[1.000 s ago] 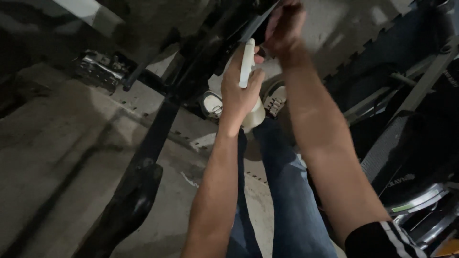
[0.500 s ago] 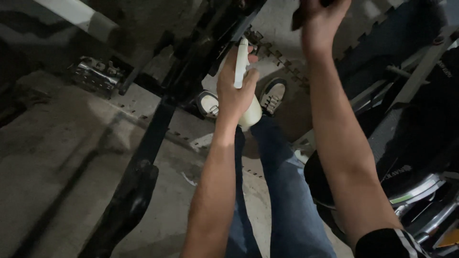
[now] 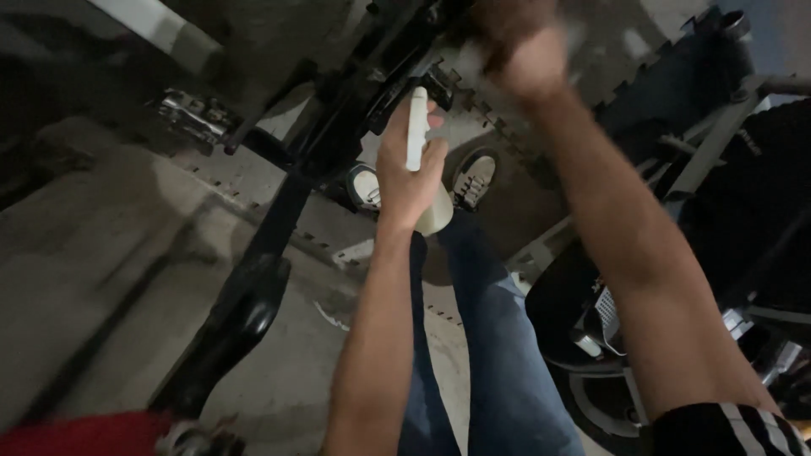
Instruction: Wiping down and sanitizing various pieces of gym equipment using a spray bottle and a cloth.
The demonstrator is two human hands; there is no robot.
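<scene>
Head view: left hand (image 3: 407, 173) gripping spray bottle (image 3: 417, 135) (white)

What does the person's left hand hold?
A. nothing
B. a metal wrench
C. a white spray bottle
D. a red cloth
C: the left hand is wrapped around the neck of a white spray bottle, its head pointing up toward the dark machine frame.

Smooth, pale plastic on the spray bottle (image 3: 420, 160) at upper centre; matt black painted metal on the frame bar (image 3: 253, 279) running to lower left; bright, shiny metal on the pedal (image 3: 190, 114) at upper left; rough, dull concrete floor (image 3: 101, 279); blue denim jeans (image 3: 498, 355) at bottom centre
</scene>
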